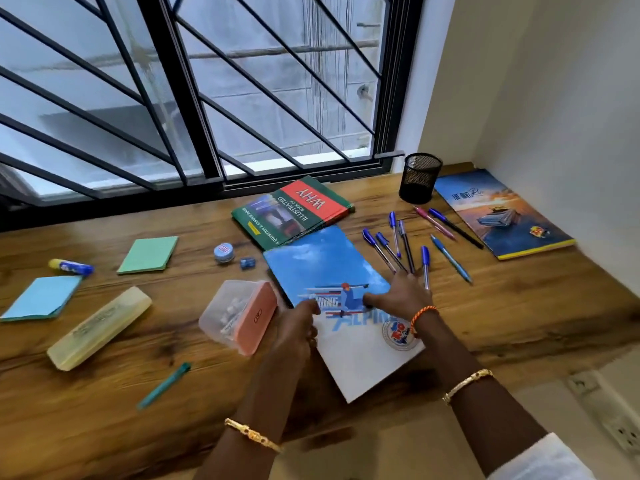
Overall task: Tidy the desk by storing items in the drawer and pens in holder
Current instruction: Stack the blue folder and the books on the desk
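Note:
A blue and white notebook [329, 268] lies in the middle of the wooden desk [519, 306], its near corner past the front edge. My left hand [298, 327] grips its left edge, thumb on the cover. My right hand [398, 296] rests flat on the notebook's right side, fingers spread towards several blue pens [391, 247]. A black mesh pen holder [420, 177] stands at the back right. A clear box with a pink lid [239, 315] sits just left of my left hand. No drawer is visible.
A green and red book [294, 211] lies behind the notebook, and another notebook [502, 213] rests by the right wall. On the left are a yellow pencil case [98, 327], a teal pen [164, 384], sticky pads [149, 254], a glue stick [71, 266] and a small jar [224, 252].

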